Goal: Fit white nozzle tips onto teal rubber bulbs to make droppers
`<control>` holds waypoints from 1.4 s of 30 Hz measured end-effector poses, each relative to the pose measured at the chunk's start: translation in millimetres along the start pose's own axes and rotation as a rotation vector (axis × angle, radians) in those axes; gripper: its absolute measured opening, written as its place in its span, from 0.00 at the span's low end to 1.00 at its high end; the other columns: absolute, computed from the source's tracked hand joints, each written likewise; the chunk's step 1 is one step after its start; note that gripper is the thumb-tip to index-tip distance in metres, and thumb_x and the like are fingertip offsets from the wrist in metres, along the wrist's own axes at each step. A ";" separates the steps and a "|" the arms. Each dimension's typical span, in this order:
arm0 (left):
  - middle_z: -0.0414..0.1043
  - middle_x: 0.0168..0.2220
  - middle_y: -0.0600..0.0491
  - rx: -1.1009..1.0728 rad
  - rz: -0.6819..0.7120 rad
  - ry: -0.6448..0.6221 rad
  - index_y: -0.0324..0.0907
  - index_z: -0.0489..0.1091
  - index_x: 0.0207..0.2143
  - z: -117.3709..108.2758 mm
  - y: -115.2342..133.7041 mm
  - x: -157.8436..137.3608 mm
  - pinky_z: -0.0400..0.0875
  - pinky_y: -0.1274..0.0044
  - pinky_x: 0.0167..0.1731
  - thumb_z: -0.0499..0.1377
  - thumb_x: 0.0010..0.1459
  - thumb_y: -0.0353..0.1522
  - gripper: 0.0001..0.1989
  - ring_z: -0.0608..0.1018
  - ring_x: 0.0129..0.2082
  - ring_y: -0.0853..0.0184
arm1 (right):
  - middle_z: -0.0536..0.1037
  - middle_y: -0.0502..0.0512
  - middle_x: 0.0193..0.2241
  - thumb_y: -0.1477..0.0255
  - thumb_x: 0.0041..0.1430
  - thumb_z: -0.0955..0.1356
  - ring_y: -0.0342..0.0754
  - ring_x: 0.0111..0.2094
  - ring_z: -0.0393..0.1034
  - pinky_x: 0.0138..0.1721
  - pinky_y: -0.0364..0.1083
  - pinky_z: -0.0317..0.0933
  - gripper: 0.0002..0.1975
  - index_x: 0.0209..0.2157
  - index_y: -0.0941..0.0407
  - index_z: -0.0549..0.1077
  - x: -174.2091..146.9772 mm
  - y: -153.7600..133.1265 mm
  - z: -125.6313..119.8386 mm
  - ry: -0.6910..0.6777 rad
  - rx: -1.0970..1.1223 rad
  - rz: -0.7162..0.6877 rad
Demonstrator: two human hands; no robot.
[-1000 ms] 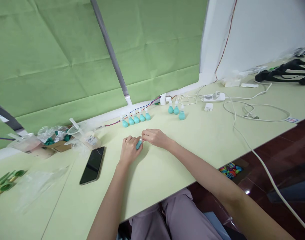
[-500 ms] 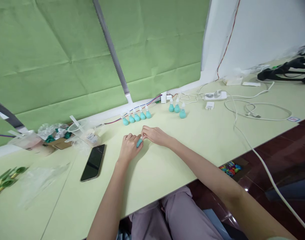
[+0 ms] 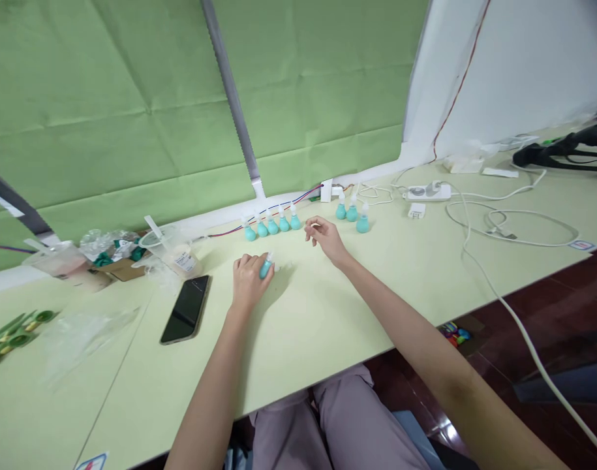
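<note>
My left hand [image 3: 248, 281] is closed round a small teal bulb-shaped bottle [image 3: 265, 268] with a clear pointed tip, just above or on the table. The tip points up and away from me. My right hand [image 3: 323, 240] is off to the right, its fingers loosely bent and apart, with nothing visible in them. Behind my hands stands a row of several matching teal bottles [image 3: 273, 226], upright with pale tips. Three more teal bottles [image 3: 352, 212] stand in a group beyond my right hand.
A phone [image 3: 185, 310] lies left of my left hand. Behind it stand plastic cups [image 3: 183, 256] and a cardboard box [image 3: 126, 266] with wrappings. Green plastic pieces [image 3: 19, 336] lie far left. A power strip [image 3: 429, 192], charger [image 3: 416, 210] and looped white cable [image 3: 518, 243] occupy the right.
My right hand has left the held bottle's tip and moved right and away from me. My left hand keeps hold of the bottle. The view has shifted slightly.
</note>
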State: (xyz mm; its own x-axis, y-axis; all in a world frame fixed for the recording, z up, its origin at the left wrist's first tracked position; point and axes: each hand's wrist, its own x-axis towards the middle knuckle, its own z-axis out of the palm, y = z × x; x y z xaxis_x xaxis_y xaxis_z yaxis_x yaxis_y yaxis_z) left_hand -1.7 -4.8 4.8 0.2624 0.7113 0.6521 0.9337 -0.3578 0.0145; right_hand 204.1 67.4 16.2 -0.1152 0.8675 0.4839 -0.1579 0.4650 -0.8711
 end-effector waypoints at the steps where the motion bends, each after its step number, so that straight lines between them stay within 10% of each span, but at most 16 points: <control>1: 0.72 0.30 0.49 -0.028 -0.066 0.045 0.41 0.69 0.42 0.9 -2.5 0.1 0.56 0.70 0.37 0.51 0.57 0.39 0.16 0.67 0.35 0.62 | 0.68 0.46 0.20 0.59 0.48 0.67 0.41 0.23 0.65 0.21 0.39 0.55 0.14 0.28 0.55 0.65 1.1 2.3 -5.1 0.004 -0.079 0.012; 8: 0.70 0.30 0.50 -0.297 -0.510 0.212 0.40 0.70 0.42 10.9 -27.4 0.5 0.61 0.73 0.36 0.53 0.53 0.44 0.20 0.67 0.35 0.63 | 0.76 0.46 0.27 0.70 0.49 0.68 0.42 0.29 0.68 0.31 0.42 0.55 0.03 0.29 0.53 0.72 -11.6 31.6 -13.8 -0.129 -0.860 0.018; 15: 0.70 0.31 0.53 -0.465 -0.638 0.143 0.43 0.70 0.44 23.1 -39.3 -3.8 0.61 0.73 0.39 0.55 0.50 0.44 0.22 0.67 0.36 0.64 | 0.77 0.47 0.34 0.71 0.51 0.67 0.43 0.32 0.68 0.31 0.42 0.54 0.04 0.31 0.52 0.73 -14.6 41.9 -13.9 -0.262 -0.998 -0.002; 26: 0.72 0.37 0.50 -0.128 -0.317 0.101 0.46 0.70 0.44 5.5 -5.3 0.0 0.56 0.68 0.42 0.54 0.54 0.42 0.17 0.66 0.41 0.60 | 0.75 0.48 0.39 0.66 0.58 0.62 0.43 0.35 0.68 0.37 0.44 0.58 0.10 0.39 0.50 0.73 -12.1 26.9 -11.3 -0.200 -0.776 0.028; 32: 0.70 0.35 0.49 -0.068 -0.056 -0.010 0.44 0.67 0.47 4.6 17.3 1.7 0.58 0.71 0.41 0.52 0.57 0.39 0.17 0.69 0.38 0.62 | 0.73 0.52 0.43 0.66 0.49 0.69 0.43 0.36 0.69 0.31 0.39 0.61 0.21 0.47 0.49 0.70 -17.1 3.1 13.1 -0.416 -0.369 -0.130; 42: 0.72 0.37 0.48 -0.254 -0.050 -0.027 0.40 0.63 0.50 17.8 13.4 1.4 0.62 0.73 0.41 0.53 0.57 0.38 0.20 0.73 0.38 0.64 | 0.74 0.51 0.37 0.68 0.49 0.68 0.44 0.38 0.68 0.33 0.42 0.64 0.10 0.36 0.53 0.73 -23.7 -4.8 21.0 -0.283 -0.419 -0.217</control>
State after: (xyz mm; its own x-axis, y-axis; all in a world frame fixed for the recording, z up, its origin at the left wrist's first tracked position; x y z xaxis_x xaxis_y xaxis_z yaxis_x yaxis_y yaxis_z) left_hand 15.6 2.2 -7.5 0.2267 0.7468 0.6252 0.8555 -0.4595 0.2385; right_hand 187.0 40.9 10.7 -0.3918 0.6895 0.6091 0.1904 0.7085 -0.6795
